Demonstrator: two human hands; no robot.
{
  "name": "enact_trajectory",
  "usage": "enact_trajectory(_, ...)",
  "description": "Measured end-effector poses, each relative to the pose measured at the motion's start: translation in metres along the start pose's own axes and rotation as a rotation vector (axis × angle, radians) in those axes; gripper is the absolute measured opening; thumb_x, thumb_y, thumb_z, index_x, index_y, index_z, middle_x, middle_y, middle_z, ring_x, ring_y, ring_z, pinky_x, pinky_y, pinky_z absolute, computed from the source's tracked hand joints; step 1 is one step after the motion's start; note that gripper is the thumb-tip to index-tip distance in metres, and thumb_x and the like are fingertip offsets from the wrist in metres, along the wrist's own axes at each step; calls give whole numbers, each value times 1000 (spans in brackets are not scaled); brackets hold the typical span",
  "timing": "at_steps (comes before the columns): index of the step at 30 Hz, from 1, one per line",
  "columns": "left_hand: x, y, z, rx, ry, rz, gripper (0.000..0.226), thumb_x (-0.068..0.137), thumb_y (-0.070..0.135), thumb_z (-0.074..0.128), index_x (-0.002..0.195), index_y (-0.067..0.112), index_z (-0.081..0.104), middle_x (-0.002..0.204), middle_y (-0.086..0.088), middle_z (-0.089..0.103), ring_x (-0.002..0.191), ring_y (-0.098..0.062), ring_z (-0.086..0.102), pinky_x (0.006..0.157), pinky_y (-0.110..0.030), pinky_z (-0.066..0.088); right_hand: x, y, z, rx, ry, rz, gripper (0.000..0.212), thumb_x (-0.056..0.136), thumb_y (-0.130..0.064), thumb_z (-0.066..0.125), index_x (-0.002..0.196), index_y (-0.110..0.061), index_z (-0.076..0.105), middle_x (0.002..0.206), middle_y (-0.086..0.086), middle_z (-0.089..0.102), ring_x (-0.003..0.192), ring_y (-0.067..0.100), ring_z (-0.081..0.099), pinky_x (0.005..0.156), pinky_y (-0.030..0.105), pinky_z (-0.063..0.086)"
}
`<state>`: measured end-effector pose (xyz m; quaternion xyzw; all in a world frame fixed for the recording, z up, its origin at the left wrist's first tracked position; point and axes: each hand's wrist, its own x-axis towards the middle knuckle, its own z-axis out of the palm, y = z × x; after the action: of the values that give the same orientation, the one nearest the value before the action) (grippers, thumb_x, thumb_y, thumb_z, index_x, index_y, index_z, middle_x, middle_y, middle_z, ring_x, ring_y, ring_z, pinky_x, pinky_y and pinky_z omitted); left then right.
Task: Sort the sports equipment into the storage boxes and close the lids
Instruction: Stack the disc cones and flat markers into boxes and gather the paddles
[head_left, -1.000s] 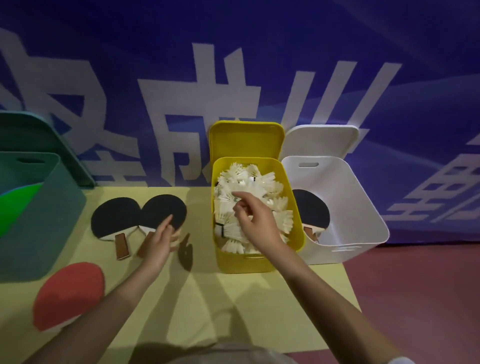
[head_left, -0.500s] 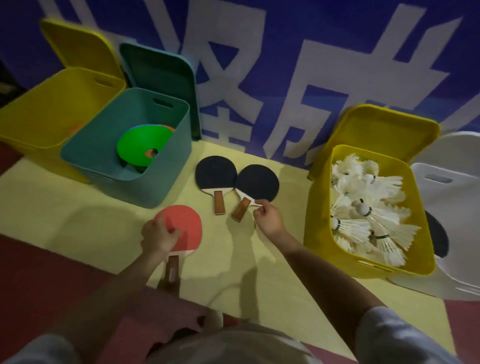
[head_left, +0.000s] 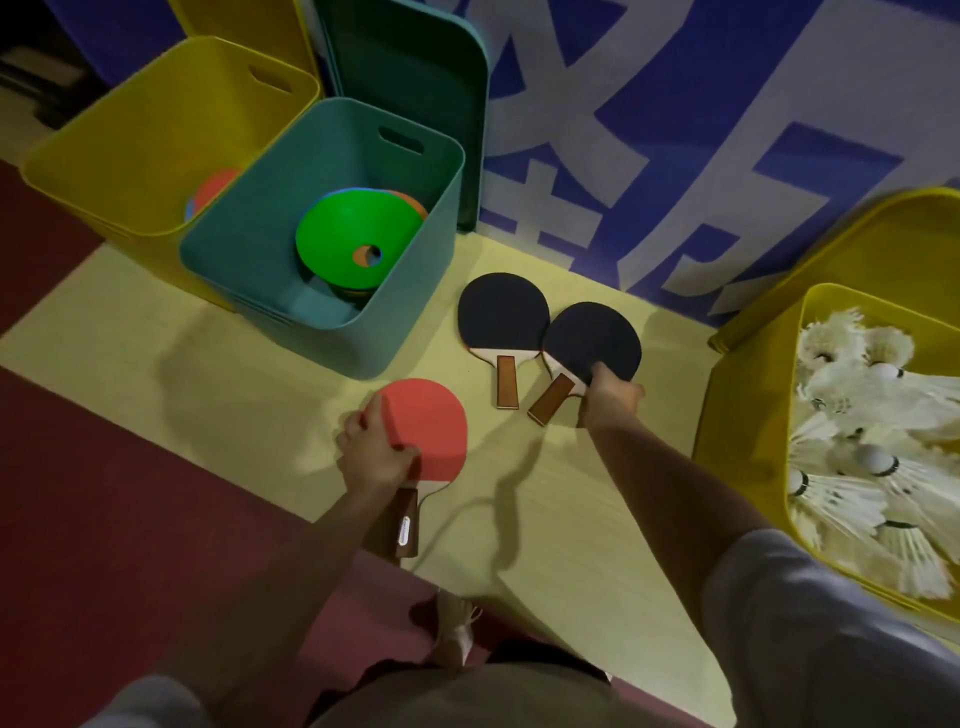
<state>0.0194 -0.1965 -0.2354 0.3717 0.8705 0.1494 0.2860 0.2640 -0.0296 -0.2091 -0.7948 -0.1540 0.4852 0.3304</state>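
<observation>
Three table tennis paddles lie on a pale yellow mat (head_left: 545, 519). My left hand (head_left: 371, 454) grips the left edge of the red paddle (head_left: 431, 431), thumb on its face. My right hand (head_left: 610, 397) pinches the lower rim of the right black paddle (head_left: 589, 343), beside its brown handle. A second black paddle (head_left: 501, 317) lies untouched just to the left, slightly overlapped by it. A yellow box (head_left: 748, 415) at the right holds several white shuttlecocks (head_left: 872, 452). A teal box (head_left: 395, 322) holds a stack of flat cones, green on top (head_left: 353, 244).
A large yellow box (head_left: 130, 171) stands at the far left with a red disc inside. Open lids lean on the blue and white banner behind the boxes. Dark red floor borders the mat on the left and front. My foot (head_left: 454, 629) shows at the mat's front edge.
The view swung left from the shuttlecock box. My right hand left the shuttlecocks and took the right black paddle's rim. My left hand moved down to the red paddle and closed on its edge.
</observation>
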Motion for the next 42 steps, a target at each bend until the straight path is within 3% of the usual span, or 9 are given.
enact_trajectory(3, -1, -1, -3, -39, 13, 3, 98, 73, 35, 77, 149, 27, 16, 136, -18, 35, 122, -40, 36, 98, -52, 39, 8, 2, 2, 108, -91, 55, 58, 75, -31, 72, 126, -14, 50, 110, 9, 63, 98, 28, 63, 89, 43, 54)
enact_trajectory(9, -10, -7, -10, -243, -102, 29, 106, 68, 42, 80, 149, 25, 13, 134, -13, 45, 119, -35, 50, 96, -47, 45, -9, -5, 14, 37, -38, -174, 49, 88, -15, 66, 130, -10, 40, 121, 10, 56, 113, 26, 58, 85, 28, 48)
enact_trajectory(13, -25, 7, -14, -370, -38, 43, 71, 92, 26, 60, 150, 14, 20, 133, -13, 52, 121, -33, 51, 95, -38, 41, -35, -12, 9, -26, -62, -291, 50, 93, -10, 56, 138, -9, 34, 128, 12, 55, 120, 29, 55, 90, 30, 46)
enact_trajectory(18, -25, 48, -36, -614, -20, -13, 41, 99, 17, 46, 140, 17, 40, 125, -8, 52, 112, -27, 52, 90, -38, 45, -66, -20, -32, 23, -139, -439, 49, 99, -24, 41, 147, -24, 30, 139, 3, 48, 126, 21, 48, 105, 42, 43)
enact_trajectory(23, -29, 124, -53, -876, -144, 94, 33, 99, 18, 48, 132, 20, 48, 124, -6, 57, 106, -23, 57, 89, -38, 49, -100, -63, -103, 219, -200, -608, 39, 101, -16, 36, 139, -19, 44, 128, 1, 54, 111, 13, 54, 85, 20, 50)
enact_trajectory(28, -55, 217, -46, -983, -230, 210, 35, 97, 23, 49, 132, 26, 49, 125, -5, 58, 107, -23, 59, 95, -45, 49, -93, -95, -207, 307, -109, -691, 37, 104, -10, 31, 136, -1, 49, 127, 7, 54, 110, 11, 51, 66, -2, 39)
enact_trajectory(32, -105, 285, -23, -1017, -362, 276, 41, 101, 27, 44, 141, 33, 37, 124, -1, 53, 107, -22, 57, 85, -38, 52, -69, -98, -300, 411, 37, -642, 22, 103, -22, 39, 119, -17, 54, 109, 1, 59, 89, 3, 57, 64, 4, 42)
enact_trajectory(35, -142, 322, 2, -1008, -413, 308, 40, 102, 28, 42, 141, 33, 36, 125, -2, 53, 105, -22, 57, 78, -34, 52, -48, -95, -366, 528, 142, -606, 31, 102, -25, 42, 131, -17, 53, 115, 0, 58, 97, 8, 57, 70, 12, 47)
enact_trajectory(42, -202, 376, 60, -986, -481, 371, 36, 101, 23, 45, 136, 31, 43, 129, -4, 53, 110, -23, 57, 87, -42, 53, 34, -72, -482, 501, 329, -490, 33, 102, -24, 38, 135, -22, 45, 123, 6, 54, 111, 19, 54, 83, 30, 51)
